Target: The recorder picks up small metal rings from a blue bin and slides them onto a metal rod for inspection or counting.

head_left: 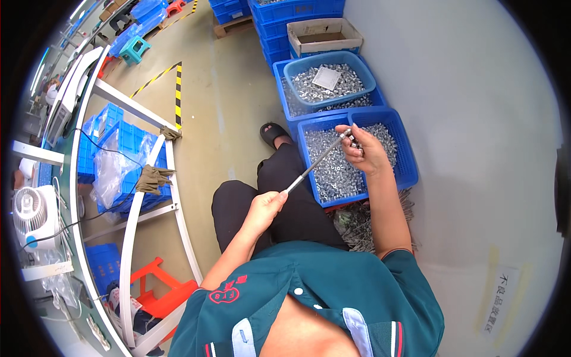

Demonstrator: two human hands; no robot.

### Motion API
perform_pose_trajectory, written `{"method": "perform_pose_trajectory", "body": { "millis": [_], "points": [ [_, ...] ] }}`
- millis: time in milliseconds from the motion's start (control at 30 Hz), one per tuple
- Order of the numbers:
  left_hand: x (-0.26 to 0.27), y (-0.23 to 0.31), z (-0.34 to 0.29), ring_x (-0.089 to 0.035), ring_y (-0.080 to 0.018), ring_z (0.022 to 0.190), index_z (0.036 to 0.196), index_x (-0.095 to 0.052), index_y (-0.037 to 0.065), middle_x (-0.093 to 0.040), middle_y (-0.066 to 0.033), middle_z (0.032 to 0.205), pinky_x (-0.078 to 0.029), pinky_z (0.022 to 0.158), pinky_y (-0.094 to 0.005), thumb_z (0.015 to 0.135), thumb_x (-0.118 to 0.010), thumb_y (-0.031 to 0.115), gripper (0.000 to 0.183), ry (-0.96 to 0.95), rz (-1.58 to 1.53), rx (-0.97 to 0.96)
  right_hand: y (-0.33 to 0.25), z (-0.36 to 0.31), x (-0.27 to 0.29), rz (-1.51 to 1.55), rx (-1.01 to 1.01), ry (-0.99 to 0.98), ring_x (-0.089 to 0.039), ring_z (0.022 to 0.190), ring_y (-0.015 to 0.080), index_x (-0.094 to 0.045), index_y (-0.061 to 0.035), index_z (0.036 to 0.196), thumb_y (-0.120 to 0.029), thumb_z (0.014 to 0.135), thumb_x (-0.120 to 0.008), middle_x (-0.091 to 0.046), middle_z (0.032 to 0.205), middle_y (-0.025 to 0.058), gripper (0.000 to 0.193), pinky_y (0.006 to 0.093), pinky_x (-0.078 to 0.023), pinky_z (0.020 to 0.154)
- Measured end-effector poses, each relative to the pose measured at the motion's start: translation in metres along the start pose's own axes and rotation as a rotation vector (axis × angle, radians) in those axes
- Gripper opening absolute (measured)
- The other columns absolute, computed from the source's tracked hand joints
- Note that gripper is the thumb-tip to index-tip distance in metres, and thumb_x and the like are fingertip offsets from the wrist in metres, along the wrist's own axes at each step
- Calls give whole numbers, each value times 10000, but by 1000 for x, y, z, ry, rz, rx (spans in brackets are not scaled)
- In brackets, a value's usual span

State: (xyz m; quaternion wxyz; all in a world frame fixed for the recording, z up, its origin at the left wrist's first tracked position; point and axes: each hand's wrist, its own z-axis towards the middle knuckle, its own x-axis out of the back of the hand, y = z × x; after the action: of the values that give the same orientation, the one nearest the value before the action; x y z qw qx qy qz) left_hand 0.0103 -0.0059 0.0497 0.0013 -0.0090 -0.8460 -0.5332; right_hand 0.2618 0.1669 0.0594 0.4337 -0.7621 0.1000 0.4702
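Note:
My left hand [266, 212] is closed round the lower end of a long, thin grey metal rod [322, 158], which slants up and to the right above my lap. At the rod's far tip, the thumb and fingers of my right hand [366, 152] pinch a small silver metal fitting [347, 133]. A few more such fittings [355, 143] show in the curled fingers. Below the right hand stands a divided blue crate [407, 156] with many loose silver fittings [333, 175] in both compartments.
Behind the crate is another blue crate [284, 89] bearing a light-blue basin [372, 80] of fittings. An open carton [324, 27] lies beyond. Many thin metal rods [360, 232] lie by my right elbow. A white-framed bench [128, 238] with a fan [33, 208] stands left.

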Motion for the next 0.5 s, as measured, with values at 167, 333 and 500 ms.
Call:
{"method": "perform_pose_trajectory", "body": {
  "millis": [167, 333, 500],
  "points": [
    [1, 0, 0, -278, -24, 480, 585, -465, 85, -359, 77, 533, -224, 429, -219, 904, -548, 336, 414, 6, 15, 12, 2, 0, 9, 58, -21, -25, -393, 484, 48, -518, 47, 1097, -152, 936, -437, -542, 751, 54, 269, 149, -299, 363],
    [4, -5, 0, -303, -26, 501, 592, -468, 77, -372, 73, 540, -249, 446, -221, 903, -550, 333, 411, -10, 51, -17, -1, 3, 17, 80, -84, -77, -391, 483, 45, -526, 39, 1071, -150, 923, -459, -544, 724, 53, 249, 151, -295, 362],
    [9, -11, 1, -317, -27, 509, 602, -474, 62, -384, 68, 544, -260, 453, -223, 902, -554, 329, 409, 37, 103, -110, 3, 4, -2, 192, -138, -111, -396, 460, 42, -556, 16, 1031, -152, 905, -502, -526, 698, 41, 217, 147, -283, 353]
  ]
}}
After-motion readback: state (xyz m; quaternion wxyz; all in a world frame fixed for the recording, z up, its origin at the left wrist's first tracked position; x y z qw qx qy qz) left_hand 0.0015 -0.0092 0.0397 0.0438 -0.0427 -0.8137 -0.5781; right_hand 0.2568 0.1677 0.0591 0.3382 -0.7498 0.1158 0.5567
